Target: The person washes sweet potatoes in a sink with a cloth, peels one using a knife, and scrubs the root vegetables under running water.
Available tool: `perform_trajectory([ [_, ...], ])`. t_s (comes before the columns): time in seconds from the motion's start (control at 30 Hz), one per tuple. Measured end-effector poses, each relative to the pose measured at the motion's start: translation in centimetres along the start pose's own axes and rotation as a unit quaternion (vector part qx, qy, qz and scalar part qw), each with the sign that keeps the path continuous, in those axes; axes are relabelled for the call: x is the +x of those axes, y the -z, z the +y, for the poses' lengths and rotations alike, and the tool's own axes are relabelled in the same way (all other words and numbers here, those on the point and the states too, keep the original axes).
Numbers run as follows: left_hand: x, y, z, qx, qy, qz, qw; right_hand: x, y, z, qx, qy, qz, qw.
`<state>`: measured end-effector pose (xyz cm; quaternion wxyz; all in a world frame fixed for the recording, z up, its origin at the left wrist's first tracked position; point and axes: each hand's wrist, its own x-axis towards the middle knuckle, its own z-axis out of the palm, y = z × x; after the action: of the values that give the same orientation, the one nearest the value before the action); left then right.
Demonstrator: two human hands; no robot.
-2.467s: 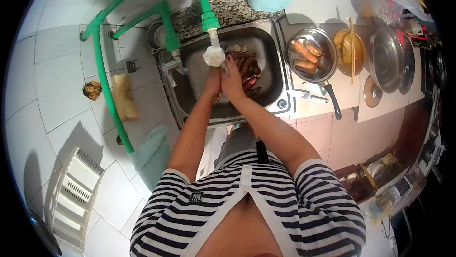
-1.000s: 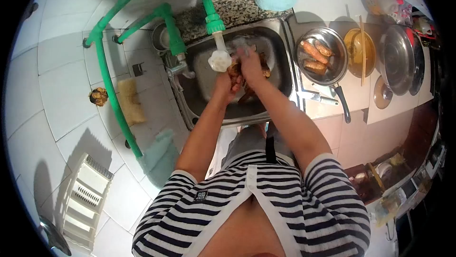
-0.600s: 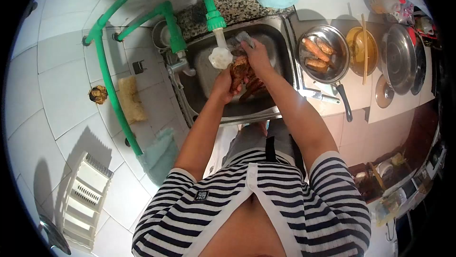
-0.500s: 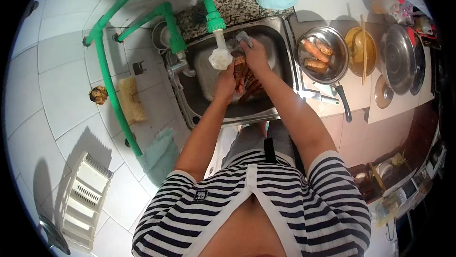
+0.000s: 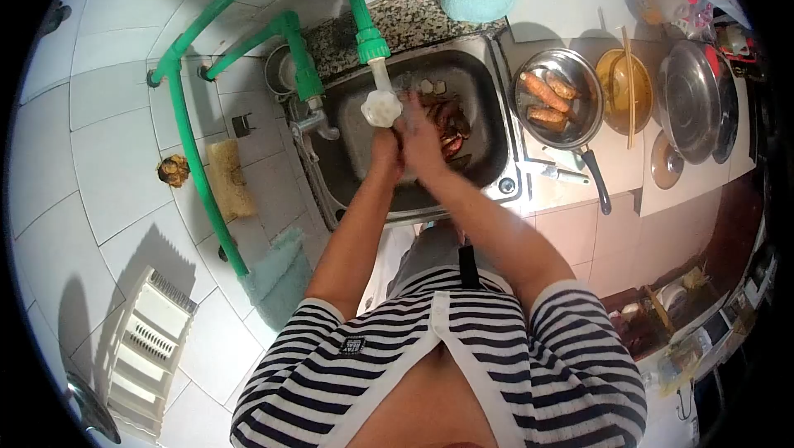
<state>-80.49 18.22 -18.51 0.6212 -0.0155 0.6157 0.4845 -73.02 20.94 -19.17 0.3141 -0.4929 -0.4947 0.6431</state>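
Note:
Over the steel sink (image 5: 351,191) my two hands meet just below the white tap knob (image 5: 381,108). My left hand (image 5: 386,150) is closed around something mostly hidden, with a bit of reddish brown showing at its edge. Blurred by motion, my right hand (image 5: 418,135) lies over it, and whatever it holds is hidden. Several reddish-brown roots (image 5: 451,121) lie in the sink to the right of my hands. Small pale pieces (image 5: 433,86) sit behind them.
Right of the sink stands a steel pan (image 5: 590,117) holding several orange roots (image 5: 546,91). A knife (image 5: 562,173) lies in front of it. Farther right are a yellow bowl (image 5: 616,76) with chopsticks (image 5: 630,109) across it and a large metal basin (image 5: 693,100). Green pipes (image 5: 186,117) run along the left.
My right hand has moved left and down from the back of the sink, onto my left hand. The root and grey mesh-like cloth seen earlier between my hands are now hidden.

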Motion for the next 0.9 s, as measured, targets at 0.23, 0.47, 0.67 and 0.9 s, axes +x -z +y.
perform_trajectory([
  [0.23,-1.5,2.0,0.0,-0.101,0.122,-0.138,0.978,4.3,3.3,-0.2,-0.005,-0.073,0.024,0.997],
  [0.47,-4.1,-2.3,1.2,0.146,-0.006,-0.033,0.989,5.0,3.8,-1.5,0.069,-0.025,0.036,0.997],
  [0.67,1.9,1.0,-1.4,0.121,-0.084,0.055,0.988,-1.9,-0.4,0.7,-0.098,0.118,0.088,0.984],
  [0.9,-2.6,-0.7,-0.2,0.071,0.063,0.016,0.995,2.3,2.3,-2.7,-0.062,0.019,0.023,0.998],
])
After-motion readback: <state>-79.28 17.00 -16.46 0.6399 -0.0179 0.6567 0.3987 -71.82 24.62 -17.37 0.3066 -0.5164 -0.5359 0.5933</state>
